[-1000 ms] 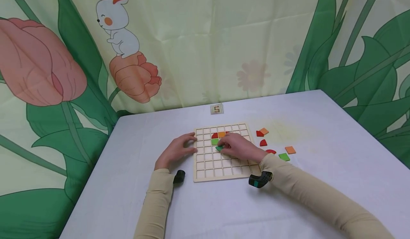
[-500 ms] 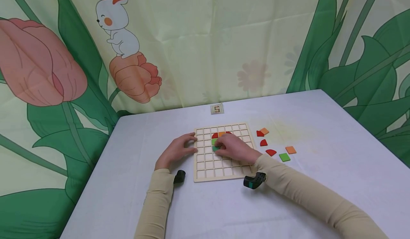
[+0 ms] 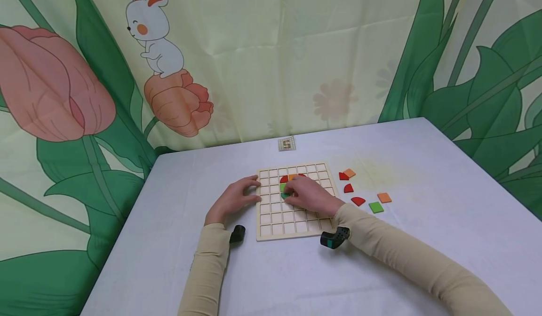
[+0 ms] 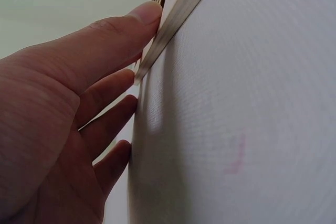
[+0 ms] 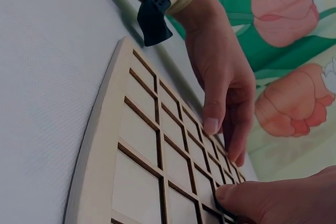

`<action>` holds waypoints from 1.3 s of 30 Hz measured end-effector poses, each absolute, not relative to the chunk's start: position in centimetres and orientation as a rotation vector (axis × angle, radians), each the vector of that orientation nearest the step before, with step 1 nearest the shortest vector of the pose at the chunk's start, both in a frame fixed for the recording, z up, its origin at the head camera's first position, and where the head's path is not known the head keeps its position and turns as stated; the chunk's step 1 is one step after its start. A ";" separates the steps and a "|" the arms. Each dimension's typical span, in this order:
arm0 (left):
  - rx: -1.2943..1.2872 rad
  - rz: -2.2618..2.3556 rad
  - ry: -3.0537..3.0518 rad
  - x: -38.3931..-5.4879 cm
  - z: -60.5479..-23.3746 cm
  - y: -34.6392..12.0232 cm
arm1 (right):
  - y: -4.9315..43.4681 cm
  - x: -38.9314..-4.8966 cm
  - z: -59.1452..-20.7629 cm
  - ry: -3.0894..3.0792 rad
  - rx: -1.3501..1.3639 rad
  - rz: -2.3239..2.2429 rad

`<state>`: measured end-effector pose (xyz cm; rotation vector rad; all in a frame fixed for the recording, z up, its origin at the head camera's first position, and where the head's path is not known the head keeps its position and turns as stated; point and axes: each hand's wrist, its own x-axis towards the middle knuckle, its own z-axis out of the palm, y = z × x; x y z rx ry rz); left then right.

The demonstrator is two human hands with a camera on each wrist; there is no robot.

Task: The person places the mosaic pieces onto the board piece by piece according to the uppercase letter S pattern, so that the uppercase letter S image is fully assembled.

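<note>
A wooden grid board [image 3: 271,237] lies on the white-covered table. My left hand [image 3: 235,196] rests at the board's left edge; in the left wrist view its thumb [image 4: 144,14] touches the rim, fingers spread. Over the grid, my right hand [image 3: 311,197] pinches a dark green piece [image 3: 284,196], partly covered by the fingers, at a cell just below a light green square [image 3: 282,187]. Above that sit a red quarter-circle [image 3: 284,179] and an orange square [image 3: 292,177], with another red piece [image 3: 302,175] partly behind the hand.
Loose pieces lie right of the board: several red ones, such as a quarter-circle [image 3: 357,201], a light green square [image 3: 376,207] and an orange square [image 3: 384,197]. A small pattern card [image 3: 286,143] lies at the table's back edge, before a printed curtain [image 3: 262,71].
My right hand has moved slightly left, bringing the dark green piece from a tilted hold down to the cell below the light green square. The left hand stays put.
</note>
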<state>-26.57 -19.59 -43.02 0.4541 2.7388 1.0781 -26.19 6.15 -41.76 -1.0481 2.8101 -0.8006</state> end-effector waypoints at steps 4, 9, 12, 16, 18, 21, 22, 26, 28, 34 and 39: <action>0.443 1.084 2.739 -26.5 -42.9 -19.5 | 6.1 -26.3 -41.6 2.820 -1.036 -0.794; 0.448 1.081 2.745 -26.5 -42.8 -19.5 | 6.3 -26.4 -41.4 2.826 -1.048 -0.782; 0.447 1.080 2.747 -26.5 -42.8 -19.5 | 6.3 -26.5 -41.5 2.830 -1.068 -0.773; 0.443 1.083 2.744 -26.5 -42.8 -19.5 | 6.2 -26.5 -41.5 2.833 -1.040 -0.763; 0.440 1.080 2.744 -26.5 -42.8 -19.5 | 6.1 -26.4 -41.6 2.836 -1.020 -0.757; 0.433 1.074 2.742 -26.5 -42.9 -19.5 | 6.1 -26.3 -41.6 2.838 -1.010 -0.752; 0.430 1.071 2.742 -26.5 -42.9 -19.5 | 6.0 -26.3 -41.6 2.840 -1.009 -0.750; 0.438 1.068 2.744 -26.4 -42.9 -19.6 | 6.2 -26.2 -41.6 2.842 -1.000 -0.773; 0.444 1.069 2.746 -26.5 -43.0 -19.6 | 6.5 -26.1 -41.5 2.843 -0.982 -0.803; 0.442 1.063 2.746 -26.6 -43.1 -19.5 | 8.9 -26.2 -41.0 2.855 -0.801 -0.868; 0.430 1.048 2.761 -26.6 -43.1 -19.5 | 12.8 -26.2 -40.6 2.862 -0.630 -0.946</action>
